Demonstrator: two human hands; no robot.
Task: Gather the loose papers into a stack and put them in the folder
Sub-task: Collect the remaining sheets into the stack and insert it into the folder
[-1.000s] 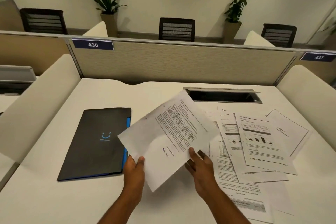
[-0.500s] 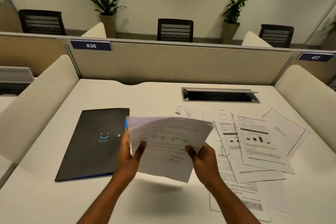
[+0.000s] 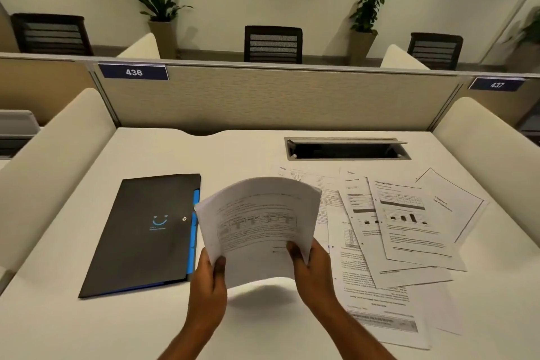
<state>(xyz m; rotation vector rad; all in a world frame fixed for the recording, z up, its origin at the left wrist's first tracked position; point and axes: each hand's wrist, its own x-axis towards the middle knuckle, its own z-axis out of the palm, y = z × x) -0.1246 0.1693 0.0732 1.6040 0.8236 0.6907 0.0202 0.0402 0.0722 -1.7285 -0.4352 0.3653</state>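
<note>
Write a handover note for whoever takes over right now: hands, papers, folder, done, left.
Left hand and right hand each grip a lower corner of the held papers, raised and bowed above the desk.
Folder lies closed on the desk to the left.
Loose papers lie overlapping on the right.
Done: first sheets picked up.
Left: collect the rest, square the stack, open the folder, put it in.

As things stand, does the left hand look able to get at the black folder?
Probably not right away: the left hand grips the held paper together with the right hand. The folder lies closed just beside it with nothing on top, so once freed, likely yes.
</note>
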